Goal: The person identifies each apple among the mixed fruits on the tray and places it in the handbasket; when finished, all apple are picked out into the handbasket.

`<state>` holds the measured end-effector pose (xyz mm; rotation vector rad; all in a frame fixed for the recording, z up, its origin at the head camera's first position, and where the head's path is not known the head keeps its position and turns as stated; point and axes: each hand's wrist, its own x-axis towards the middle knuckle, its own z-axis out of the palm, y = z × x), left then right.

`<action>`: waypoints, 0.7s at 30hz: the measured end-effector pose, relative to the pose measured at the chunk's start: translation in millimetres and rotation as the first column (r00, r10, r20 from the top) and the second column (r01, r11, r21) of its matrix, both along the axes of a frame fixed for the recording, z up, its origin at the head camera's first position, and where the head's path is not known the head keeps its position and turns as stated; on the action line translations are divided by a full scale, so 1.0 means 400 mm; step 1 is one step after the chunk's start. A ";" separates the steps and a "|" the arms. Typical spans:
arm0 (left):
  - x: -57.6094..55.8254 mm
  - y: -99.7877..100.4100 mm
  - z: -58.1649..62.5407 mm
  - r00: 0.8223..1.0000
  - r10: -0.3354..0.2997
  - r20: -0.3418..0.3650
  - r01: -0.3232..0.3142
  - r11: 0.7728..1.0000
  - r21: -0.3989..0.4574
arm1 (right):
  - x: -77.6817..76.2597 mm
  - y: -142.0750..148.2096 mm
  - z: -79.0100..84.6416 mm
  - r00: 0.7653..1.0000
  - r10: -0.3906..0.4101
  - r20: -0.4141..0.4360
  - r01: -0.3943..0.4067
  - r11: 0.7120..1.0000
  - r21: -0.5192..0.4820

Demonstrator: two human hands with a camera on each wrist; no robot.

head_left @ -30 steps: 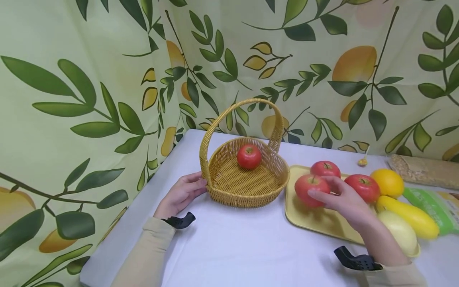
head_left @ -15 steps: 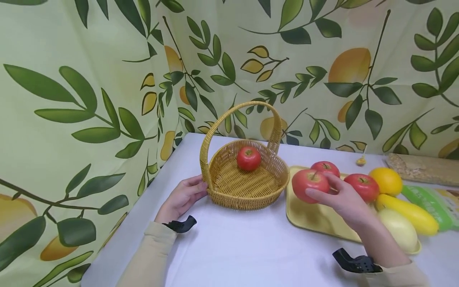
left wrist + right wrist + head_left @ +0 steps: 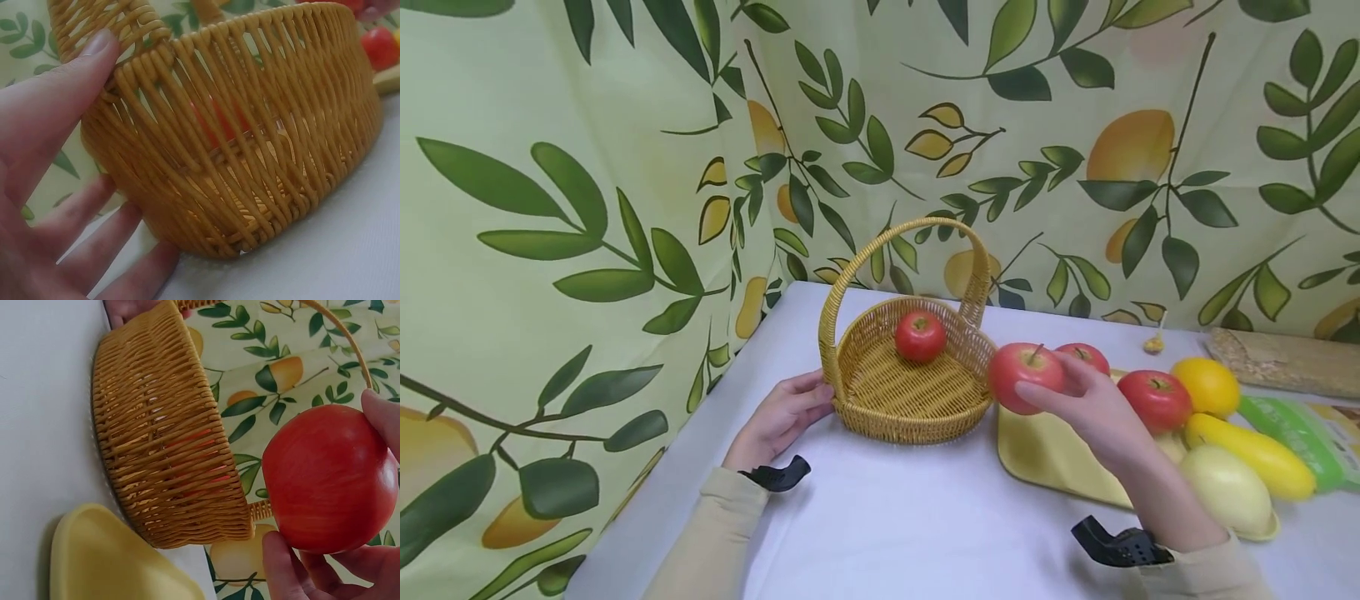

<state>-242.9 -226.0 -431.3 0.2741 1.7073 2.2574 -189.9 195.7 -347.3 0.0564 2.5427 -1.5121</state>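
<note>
A wicker basket [image 3: 895,427] with a tall arched handle stands upright on the white table. One red apple [image 3: 921,337] lies inside it, near the back wall. My left hand [image 3: 784,419] holds the basket's left end by the handle base, its thumb on the rim and other fingers against the outer wall [image 3: 206,150]. My right hand [image 3: 1093,408] grips another red apple [image 3: 328,478], raised beside the basket's right rim. Below that hand is a yellow tray [image 3: 1045,454], where two more red apples [image 3: 1156,400] sit, one partly hidden behind the fingers.
An orange [image 3: 1206,387], a long yellow vegetable [image 3: 1251,454] and a pale round fruit [image 3: 1225,490] crowd the tray's right side. Farther right lie a green packet [image 3: 1292,437] and a brown bag [image 3: 1285,362]. A leaf-patterned cloth [image 3: 1037,108] hangs behind the table.
My right hand has lifted its apple off the tray area and moved it left, up to the basket's right rim. The left hand stays at the basket, which has hardly moved.
</note>
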 end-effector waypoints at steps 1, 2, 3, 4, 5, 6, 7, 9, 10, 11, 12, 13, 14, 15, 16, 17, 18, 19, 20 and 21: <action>0.002 0.001 0.000 1.000 0.000 0.003 0.000 1.000 -0.002 | -0.002 -0.001 0.004 1.000 0.007 0.003 -0.007 1.000 0.004; 0.004 0.000 0.001 1.000 0.000 0.000 0.000 1.000 -0.007 | -0.004 -0.004 0.009 1.000 0.014 0.009 -0.014 1.000 0.005; 0.005 -0.002 0.002 1.000 0.002 0.001 -0.002 1.000 -0.007 | -0.007 -0.008 0.013 1.000 0.024 0.013 -0.024 1.000 -0.009; 0.007 -0.005 0.002 1.000 0.004 0.000 -0.004 1.000 -0.010 | -0.010 -0.014 0.017 0.999 0.040 0.015 -0.039 0.999 -0.029; 0.009 -0.008 0.004 1.000 0.006 -0.005 -0.006 1.000 -0.013 | -0.013 -0.019 0.020 0.998 0.054 0.018 -0.053 0.997 -0.049; 0.010 -0.011 0.004 1.000 0.006 -0.011 -0.006 1.000 -0.014 | -0.015 -0.025 0.022 0.997 0.069 0.018 -0.068 0.995 -0.073; 0.012 -0.013 0.006 1.000 0.009 -0.013 -0.010 1.000 -0.015 | -0.018 -0.032 0.023 0.996 0.086 0.017 -0.084 0.991 -0.100; 0.014 -0.016 0.007 1.000 0.010 -0.016 -0.010 1.000 -0.012 | -0.023 -0.043 0.024 0.993 0.116 0.011 -0.114 0.983 -0.148; 0.014 -0.015 0.007 1.000 0.010 -0.018 -0.010 1.000 -0.010 | -0.024 -0.047 0.024 0.992 0.129 0.006 -0.126 0.979 -0.159; 0.014 -0.013 0.008 1.000 0.007 -0.021 -0.008 1.000 -0.009 | -0.025 -0.049 0.025 0.991 0.136 0.000 -0.134 0.978 -0.163; 0.014 -0.012 0.007 1.000 0.004 -0.022 -0.004 1.000 -0.009 | -0.026 -0.052 0.026 0.990 0.144 -0.004 -0.143 0.975 -0.171; 0.014 -0.010 0.007 1.000 0.004 -0.022 -0.004 1.000 -0.008 | -0.027 -0.055 0.028 0.988 0.152 -0.005 -0.150 0.974 -0.172; 0.014 -0.009 0.006 1.000 0.002 -0.022 -0.002 1.000 -0.008 | -0.028 -0.058 0.030 0.988 0.157 -0.004 -0.156 0.973 -0.169; 0.012 -0.008 0.005 1.000 0.000 -0.022 0.000 1.000 -0.008 | -0.028 -0.061 0.033 0.987 0.160 0.000 -0.158 0.974 -0.165; 0.010 -0.006 0.003 1.000 -0.004 -0.023 0.004 1.000 -0.009 | -0.028 -0.064 0.035 0.986 0.165 0.004 -0.162 0.973 -0.164; 0.009 -0.005 0.002 1.000 -0.009 -0.023 0.009 1.000 -0.009 | -0.029 -0.067 0.038 0.986 0.168 0.009 -0.165 0.973 -0.161; 0.007 -0.004 0.002 1.000 -0.013 -0.021 0.012 1.000 -0.010 | -0.030 -0.070 0.040 0.985 0.172 0.015 -0.167 0.972 -0.163; 0.006 -0.003 0.001 1.000 -0.013 -0.019 0.013 1.000 -0.011 | -0.031 -0.075 0.041 0.985 0.174 0.017 -0.169 0.972 -0.161; 0.005 -0.003 0.000 1.000 -0.014 -0.016 0.013 1.000 -0.012 | -0.032 -0.079 0.042 0.984 0.176 0.019 -0.171 0.972 -0.160; 0.004 -0.003 0.000 1.000 -0.014 -0.013 0.013 1.000 -0.012 | -0.033 -0.084 0.042 0.984 0.179 0.020 -0.173 0.971 -0.164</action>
